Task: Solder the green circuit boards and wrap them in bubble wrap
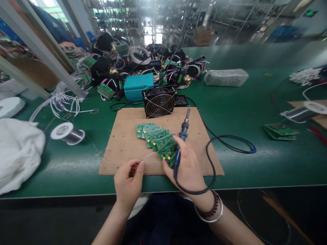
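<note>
My left hand (129, 180) is closed in a pinch on a thin solder wire (149, 156), whose tip points at the green circuit boards (159, 139). These boards lie overlapped in a slanting, fanned row on a cardboard sheet (122, 132). A blue-handled soldering iron (183, 131) rests across the palm side of my right hand (190, 166), its metal tip pointing up and away. Thumb and fingers of that hand reach around the nearest end of the row and touch the boards. Behind my left hand, the wire runs back toward a solder spool (68, 133).
A black fan (160, 103) stands at the cardboard's back edge, before a teal box (138, 85). Behind are heaped cables and parts. The iron's cord (230, 136) loops to the right. More boards (279, 132) and another spool (304, 111) lie right; white cloth (20, 153) lies left.
</note>
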Available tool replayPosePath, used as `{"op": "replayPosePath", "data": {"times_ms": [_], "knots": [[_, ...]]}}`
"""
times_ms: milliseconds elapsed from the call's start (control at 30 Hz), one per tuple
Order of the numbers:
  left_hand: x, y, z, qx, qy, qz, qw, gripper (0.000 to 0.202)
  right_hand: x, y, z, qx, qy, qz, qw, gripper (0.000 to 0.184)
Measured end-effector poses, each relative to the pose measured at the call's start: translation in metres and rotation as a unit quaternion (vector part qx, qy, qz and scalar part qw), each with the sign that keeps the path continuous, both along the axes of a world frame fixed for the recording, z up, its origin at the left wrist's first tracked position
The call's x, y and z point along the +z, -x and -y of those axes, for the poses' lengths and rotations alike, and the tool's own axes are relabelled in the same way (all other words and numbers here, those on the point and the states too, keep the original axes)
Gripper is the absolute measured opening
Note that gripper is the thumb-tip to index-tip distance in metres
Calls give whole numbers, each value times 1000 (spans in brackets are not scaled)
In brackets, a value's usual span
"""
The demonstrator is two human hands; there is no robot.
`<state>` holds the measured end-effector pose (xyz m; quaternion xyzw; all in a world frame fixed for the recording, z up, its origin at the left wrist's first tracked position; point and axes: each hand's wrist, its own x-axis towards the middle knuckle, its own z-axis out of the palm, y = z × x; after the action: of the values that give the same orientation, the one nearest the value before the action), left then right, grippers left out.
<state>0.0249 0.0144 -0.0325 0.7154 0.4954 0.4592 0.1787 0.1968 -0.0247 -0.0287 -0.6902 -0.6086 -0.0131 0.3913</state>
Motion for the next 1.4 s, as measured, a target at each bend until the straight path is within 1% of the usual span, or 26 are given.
{"op": "replayPosePath", "data": {"times_ms": [100, 233, 333, 433, 533, 667, 767, 867, 1000, 1067, 1133, 1200, 1267, 1333, 1400], "knots": [[2, 0, 1, -11, -11, -4, 1000, 17, 2, -5, -1, 21, -19, -29, 999, 72], [6, -5, 1, -41, -59, -33, 997, 15, 8, -11, 0, 22, -31, -62, 997, 71], [8, -15, 1, -47, -82, -73, 993, 19, 11, -15, 2, 25, -44, -43, 998, 71], [9, -28, -1, -40, -78, -122, 989, 22, 11, -23, 5, 37, -35, -13, 999, 72], [9, -39, -6, -47, -56, -165, 984, 20, 10, -32, 7, 73, 4, 3, 997, 74], [9, -44, -13, -53, 29, -165, 984, 13, 8, -41, 7, 120, 38, -10, 992, 73], [10, -44, -15, -45, 64, -146, 986, 16, 7, -43, 8, 117, 40, -12, 992, 74], [10, -44, -13, -42, 61, -137, 988, 22, 8, -43, 10, 112, 32, -5, 993, 72], [10, -45, -10, -37, 46, -129, 990, 23, 9, -44, 11, 80, 11, 12, 997, 68], [10, -44, -9, -37, 38, -121, 991, 22, 8, -45, 10, 67, 13, 20, 997, 68], [11, -40, -8, -42, 18, -98, 994, 24, 8, -48, 10, 64, 26, 17, 997, 68], [12, -35, -6, -46, -18, -67, 997, 27, 10, -50, 11, 61, 26, 3, 998, 69], [13, -30, -2, -39, -62, -44, 996, 27, 14, -50, 15, 52, -10, -18, 998, 64], [13, -26, 3, -33, -97, -42, 994, 21, 20, -45, 22, 52, -71, -44, 995, 53], [15, -25, 11, -39, -120, -47, 991, 16, 26, -37, 28, 86, -119, -61, 987, 46]]}}
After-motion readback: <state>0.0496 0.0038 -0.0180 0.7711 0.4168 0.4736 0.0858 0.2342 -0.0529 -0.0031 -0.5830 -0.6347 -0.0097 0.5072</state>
